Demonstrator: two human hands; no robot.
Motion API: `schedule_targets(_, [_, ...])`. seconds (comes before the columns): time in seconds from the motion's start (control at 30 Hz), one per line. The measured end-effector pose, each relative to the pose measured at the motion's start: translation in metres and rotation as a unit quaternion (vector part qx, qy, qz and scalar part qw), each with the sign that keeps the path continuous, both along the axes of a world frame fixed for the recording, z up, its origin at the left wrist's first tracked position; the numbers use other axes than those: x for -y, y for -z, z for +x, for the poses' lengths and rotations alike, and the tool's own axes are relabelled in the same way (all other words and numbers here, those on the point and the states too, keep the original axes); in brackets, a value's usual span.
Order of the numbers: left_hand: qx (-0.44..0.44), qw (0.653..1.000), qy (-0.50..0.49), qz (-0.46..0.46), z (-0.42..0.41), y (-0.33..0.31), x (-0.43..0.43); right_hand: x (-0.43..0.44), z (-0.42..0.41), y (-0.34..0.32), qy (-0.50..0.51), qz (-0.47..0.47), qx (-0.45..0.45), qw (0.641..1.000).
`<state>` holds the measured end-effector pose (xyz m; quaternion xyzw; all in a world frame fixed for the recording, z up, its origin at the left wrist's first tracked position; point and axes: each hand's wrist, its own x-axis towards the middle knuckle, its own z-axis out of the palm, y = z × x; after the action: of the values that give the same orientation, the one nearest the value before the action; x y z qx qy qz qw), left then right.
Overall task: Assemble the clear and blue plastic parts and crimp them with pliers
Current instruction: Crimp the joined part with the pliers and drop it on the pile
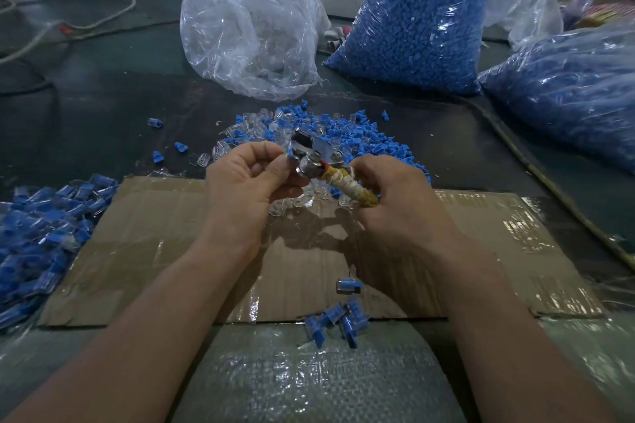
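My left hand (247, 175) pinches a small blue and clear plastic part (292, 152) between thumb and fingers, right at the metal jaws of the pliers (314, 151). My right hand (391, 199) grips the pliers by their yellow, string-wrapped handle (350, 187). Both hands hover above a flat sheet of cardboard (481, 251). Behind them lies a loose heap of blue and clear parts (347, 134). One joined part (348, 285) lies on the cardboard below my right wrist, with a small cluster of joined parts (338, 321) at its front edge.
A big pile of joined blue and clear pieces (41, 233) fills the left side. At the back stand a crumpled clear bag (251, 27) and two bags of blue parts (422, 21) (567, 89). A woven sack (309, 381) covers the near foreground.
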<state>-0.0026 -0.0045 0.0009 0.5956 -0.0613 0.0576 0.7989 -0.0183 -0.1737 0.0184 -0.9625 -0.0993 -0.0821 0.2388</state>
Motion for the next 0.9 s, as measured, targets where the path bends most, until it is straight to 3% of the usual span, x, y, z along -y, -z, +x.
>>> schedule_targets(0.9, [-0.002, 1.000, -0.014, 0.016, -0.0008, 0.0008, -0.0030, -0.0014, 0.0007, 0.0025, -0.007, 0.000, 0.005, 1.000])
